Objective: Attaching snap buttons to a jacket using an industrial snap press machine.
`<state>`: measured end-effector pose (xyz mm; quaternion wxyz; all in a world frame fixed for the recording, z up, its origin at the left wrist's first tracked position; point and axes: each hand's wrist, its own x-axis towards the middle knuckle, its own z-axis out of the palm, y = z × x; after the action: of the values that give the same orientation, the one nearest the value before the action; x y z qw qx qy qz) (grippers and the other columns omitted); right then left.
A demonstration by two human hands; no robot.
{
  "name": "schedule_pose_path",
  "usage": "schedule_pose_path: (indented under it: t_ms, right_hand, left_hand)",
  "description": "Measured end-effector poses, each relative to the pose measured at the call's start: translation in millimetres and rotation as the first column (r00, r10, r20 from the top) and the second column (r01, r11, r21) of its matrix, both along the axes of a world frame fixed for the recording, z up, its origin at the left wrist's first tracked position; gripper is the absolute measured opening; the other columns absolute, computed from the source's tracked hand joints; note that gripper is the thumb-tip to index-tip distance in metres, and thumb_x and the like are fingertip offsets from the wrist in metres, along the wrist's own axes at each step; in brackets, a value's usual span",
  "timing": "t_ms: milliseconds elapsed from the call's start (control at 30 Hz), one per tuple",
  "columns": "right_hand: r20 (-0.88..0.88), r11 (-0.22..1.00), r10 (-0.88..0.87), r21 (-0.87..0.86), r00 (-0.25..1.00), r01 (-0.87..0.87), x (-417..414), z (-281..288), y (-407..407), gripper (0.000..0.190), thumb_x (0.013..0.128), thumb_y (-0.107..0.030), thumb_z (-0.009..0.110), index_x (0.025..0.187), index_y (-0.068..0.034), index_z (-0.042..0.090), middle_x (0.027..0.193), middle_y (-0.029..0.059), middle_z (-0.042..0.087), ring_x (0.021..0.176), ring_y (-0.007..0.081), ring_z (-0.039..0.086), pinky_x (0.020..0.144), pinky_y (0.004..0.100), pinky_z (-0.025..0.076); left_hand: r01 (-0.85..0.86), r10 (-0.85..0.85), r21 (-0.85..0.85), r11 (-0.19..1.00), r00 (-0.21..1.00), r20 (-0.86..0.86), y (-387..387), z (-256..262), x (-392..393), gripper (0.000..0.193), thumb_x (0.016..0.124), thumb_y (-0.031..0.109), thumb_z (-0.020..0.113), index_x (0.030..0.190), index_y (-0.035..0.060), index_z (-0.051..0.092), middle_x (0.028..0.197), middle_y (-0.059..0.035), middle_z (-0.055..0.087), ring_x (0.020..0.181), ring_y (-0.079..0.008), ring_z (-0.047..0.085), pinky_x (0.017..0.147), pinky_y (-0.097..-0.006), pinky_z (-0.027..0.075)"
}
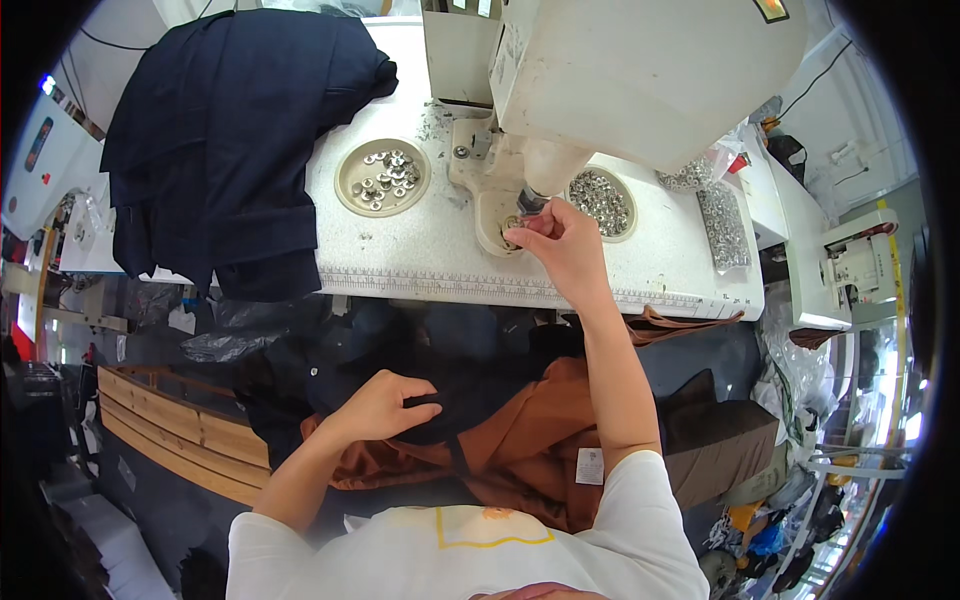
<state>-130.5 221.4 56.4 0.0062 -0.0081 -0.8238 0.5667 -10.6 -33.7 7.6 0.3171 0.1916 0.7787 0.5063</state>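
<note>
My right hand [559, 238] reaches to the lower die area of a cream snap-fastening press [637, 82]. Thumb and forefinger pinch at a small round metal piece [514, 223] just below the press's upper tool [531, 201]. The fingertips partly hide that piece. My left hand [390, 405] is over dark navy cloth [465, 367] at my lap, thumb and forefinger apart, with nothing visible between them. Rust-brown cloth [532, 450] with a white label lies across my lap under the navy cloth.
Metal snap parts lie in a left round tray [345, 184] and a right round tray [632, 217] sunk into the white table [420, 259]. Folded navy garments [225, 142] cover the table's left end. Bagged snap parts [722, 229] lie right. A wooden bench [180, 427] stands lower left.
</note>
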Motion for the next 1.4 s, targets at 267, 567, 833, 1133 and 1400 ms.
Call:
schedule_pose_path:
  t_ms: [267,567,833,1133,1400]
  right_hand:
    - [-0.205,0.999,0.033,0.036,0.978,-0.026,1,2,14,0.017,0.077,-0.006,0.073,0.083,0.0,0.058,0.074,0.0005,0.055,0.066,0.0066,0.048,0.062,0.0223,0.041]
    - [-0.258,0.959,0.228,0.225,0.939,-0.171,-11,4,17,0.019,0.077,-0.007,0.073,0.082,0.005,0.059,0.078,0.0073,0.056,0.062,0.0148,0.051,0.059,0.0274,0.044]
    - [-0.27,0.967,0.199,0.21,0.942,-0.144,-10,-2,14,0.021,0.078,-0.009,0.072,0.081,0.005,0.057,0.08,0.008,0.056,0.06,0.0162,0.052,0.058,0.0282,0.044]
    - [-0.287,0.966,0.166,0.241,0.943,-0.097,-6,1,9,0.019,0.078,-0.008,0.072,0.081,0.006,0.059,0.077,0.0085,0.055,0.059,0.0165,0.052,0.057,0.0282,0.044]
    - [-0.362,0.944,0.094,0.328,0.927,0.032,1,-3,0,0.015,0.078,-0.008,0.071,0.08,0.003,0.062,0.08,0.0108,0.058,0.061,0.0226,0.057,0.058,0.0323,0.045]
  left_hand:
    - [-0.012,0.012,0.019,1.0,1.0,0.005,0,2,0,0.016,0.081,0.014,0.065,0.09,-0.0003,0.066,0.073,-0.0165,0.064,0.06,-0.0241,0.061,0.061,-0.0297,0.048]
    - [-0.032,0.031,0.051,0.998,0.999,0.024,1,-2,1,0.016,0.082,0.013,0.065,0.089,-0.0012,0.065,0.071,-0.0153,0.064,0.06,-0.0214,0.062,0.061,-0.0296,0.048]
    - [-0.027,0.026,0.043,0.999,0.999,0.021,2,-4,1,0.015,0.082,0.013,0.065,0.089,-0.0006,0.065,0.071,-0.0153,0.064,0.059,-0.0208,0.061,0.061,-0.0297,0.048]
    - [-0.035,0.034,0.023,0.999,0.997,0.064,2,0,0,0.015,0.082,0.01,0.066,0.09,-0.0023,0.065,0.068,-0.0099,0.063,0.062,-0.0062,0.051,0.06,-0.0245,0.045]
    - [-0.019,0.018,0.02,1.0,0.999,0.031,1,-3,1,0.015,0.082,0.01,0.066,0.09,-0.0028,0.065,0.069,-0.0091,0.063,0.064,-0.006,0.052,0.061,-0.0247,0.045]
